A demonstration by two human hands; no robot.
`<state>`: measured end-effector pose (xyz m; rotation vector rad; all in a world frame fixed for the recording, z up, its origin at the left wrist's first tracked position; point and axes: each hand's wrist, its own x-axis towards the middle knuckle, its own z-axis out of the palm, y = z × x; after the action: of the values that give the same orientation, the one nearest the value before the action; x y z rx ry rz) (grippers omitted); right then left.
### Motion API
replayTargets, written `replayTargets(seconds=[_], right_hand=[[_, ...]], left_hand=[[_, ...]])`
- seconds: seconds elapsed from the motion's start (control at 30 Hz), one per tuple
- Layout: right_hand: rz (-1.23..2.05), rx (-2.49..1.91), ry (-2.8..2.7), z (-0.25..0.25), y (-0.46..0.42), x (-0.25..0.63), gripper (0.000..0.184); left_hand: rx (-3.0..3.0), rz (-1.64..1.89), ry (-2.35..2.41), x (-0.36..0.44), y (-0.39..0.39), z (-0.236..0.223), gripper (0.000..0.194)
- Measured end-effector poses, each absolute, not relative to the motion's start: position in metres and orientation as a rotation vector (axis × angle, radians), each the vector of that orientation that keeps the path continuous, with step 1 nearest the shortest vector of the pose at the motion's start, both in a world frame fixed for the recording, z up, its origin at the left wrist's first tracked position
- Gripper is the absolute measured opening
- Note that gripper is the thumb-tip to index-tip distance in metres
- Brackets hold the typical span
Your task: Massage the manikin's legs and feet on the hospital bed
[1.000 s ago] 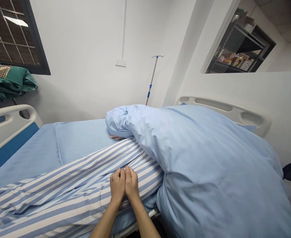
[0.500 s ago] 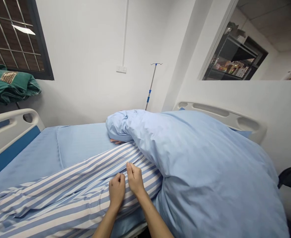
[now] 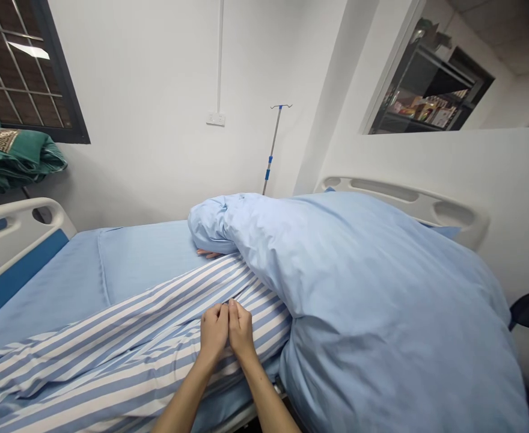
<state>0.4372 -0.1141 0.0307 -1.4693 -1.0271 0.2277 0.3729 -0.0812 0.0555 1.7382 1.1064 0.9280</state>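
Striped trousers ran from the left edge of view to the middle, apparently worn by someone lying down. Fabric looked thin, soft and creased, so probably light and apt to slide; legs inside likely heavy, wanting gentle handling. Best hold, my guess: loose folds for the fabric, support under knee and calf for the legs. Beyond them at left: green bundle, then footboard and blue sheet. Left hand was curled into a fist over the upper leg, nothing visible in it. Right hand was just beside it, same fist, nothing visible in it. Trousers lay directly below both, mostly stretching off leftward, a short piece showing to the right; contact or not, couldn't tell. Right of that, blue quilt covered the rest, headboard behind.
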Motion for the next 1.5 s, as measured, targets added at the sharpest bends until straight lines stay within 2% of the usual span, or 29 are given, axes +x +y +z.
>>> replayTargets(seconds=[0.17, 0.27, 0.43, 0.63, 0.83, 1.13, 1.27, 1.5], right_hand=[[0.336, -1.361, -0.928, 0.032, -0.115, 0.442, 0.043], [0.344, -1.355, -0.852, 0.03, -0.114, 0.444, 0.042], [0.313, -1.335, -0.819, 0.027, -0.11, 0.444, 0.039], [0.348, -1.384, -0.907, 0.041, -0.114, 0.45, 0.038], [0.182, -1.489, -1.116, 0.068, -0.121, 0.472, 0.039], [0.078, -1.611, -1.235, 0.036, -0.122, 0.48, 0.036], [0.118, -1.542, -1.134, 0.037, -0.123, 0.483, 0.037], [0.226, -1.385, -0.904, 0.036, -0.121, 0.492, 0.039]], left_hand=[[1.535, 1.099, 0.99, 0.393, -0.084, 0.079, 0.035], [1.467, 1.146, 1.058, 0.398, -0.087, 0.064, 0.035], [1.692, 1.124, 1.14, 0.394, -0.09, 0.034, 0.034], [1.778, 1.103, 1.141, 0.389, -0.088, 0.033, 0.034], [1.822, 1.103, 1.153, 0.388, -0.087, 0.029, 0.035], [1.83, 1.065, 1.187, 0.391, -0.088, 0.029, 0.034], [1.755, 1.037, 1.156, 0.4, -0.087, 0.04, 0.035], [1.516, 1.158, 0.911, 0.434, -0.09, 0.085, 0.035]])
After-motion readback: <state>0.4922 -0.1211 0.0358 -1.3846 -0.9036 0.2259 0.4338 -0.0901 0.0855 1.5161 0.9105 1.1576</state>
